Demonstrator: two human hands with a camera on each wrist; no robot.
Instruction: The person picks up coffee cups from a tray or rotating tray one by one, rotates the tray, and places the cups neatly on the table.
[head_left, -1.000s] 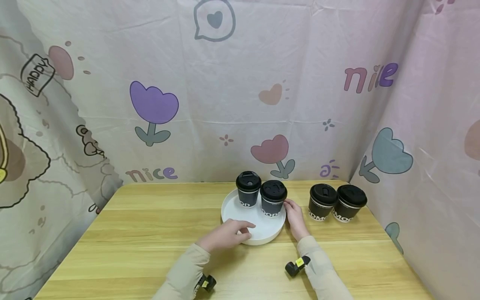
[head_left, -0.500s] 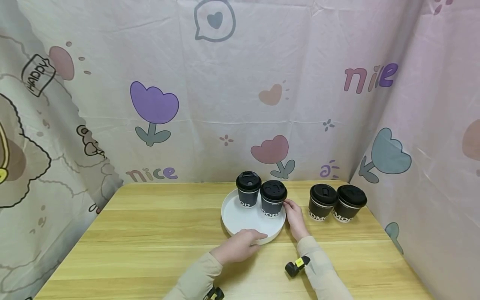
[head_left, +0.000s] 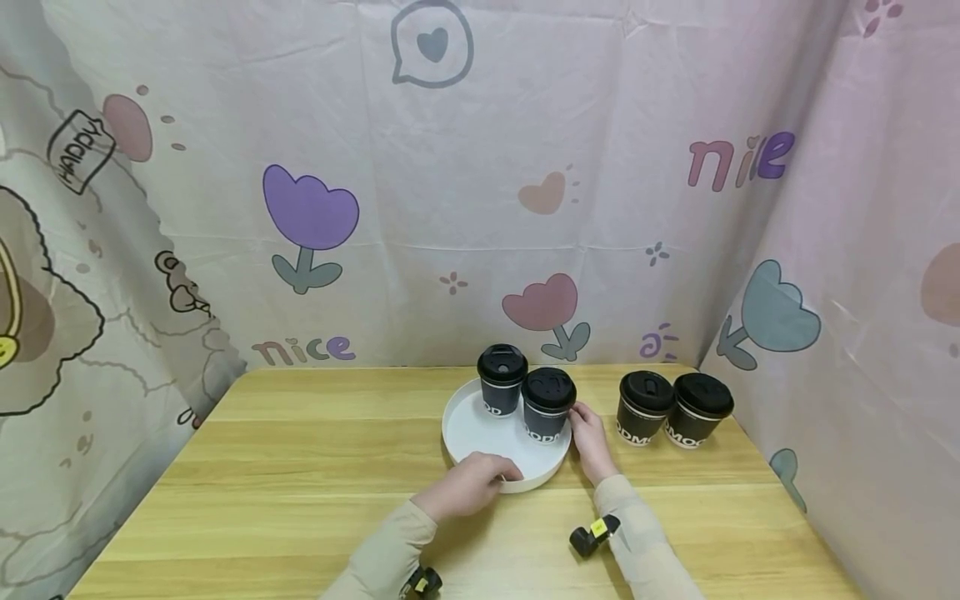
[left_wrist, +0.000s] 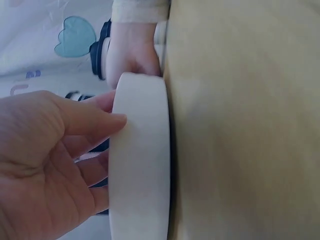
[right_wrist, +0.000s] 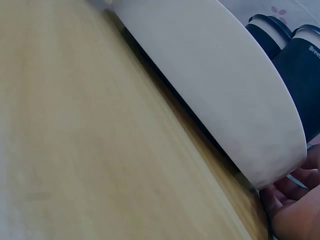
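Note:
A round white tray (head_left: 487,446) with a low wall lies on the wooden table, carrying two black lidded paper coffee cups. The rear cup (head_left: 502,387) stands at the back of the tray, and the other cup (head_left: 546,417) beside it at the right. My left hand (head_left: 465,487) pinches the front rim: in the left wrist view the thumb (left_wrist: 107,122) presses the outer wall while the fingers reach over inside. At the tray's right side, my right hand (head_left: 592,442) holds the edge, its fingers (right_wrist: 295,187) curled against the wall close to the tabletop.
Two more black lidded cups, one (head_left: 643,412) touching or overlapping the other (head_left: 697,415), stand on the table (head_left: 300,450) to the right of my right hand. A printed cloth (head_left: 420,167) hangs behind and along both sides.
My left hand has come from above the tray's left front to its front rim and now grips it. The right hand stays at the tray's right side. Both cups on the tray sit slightly further right.

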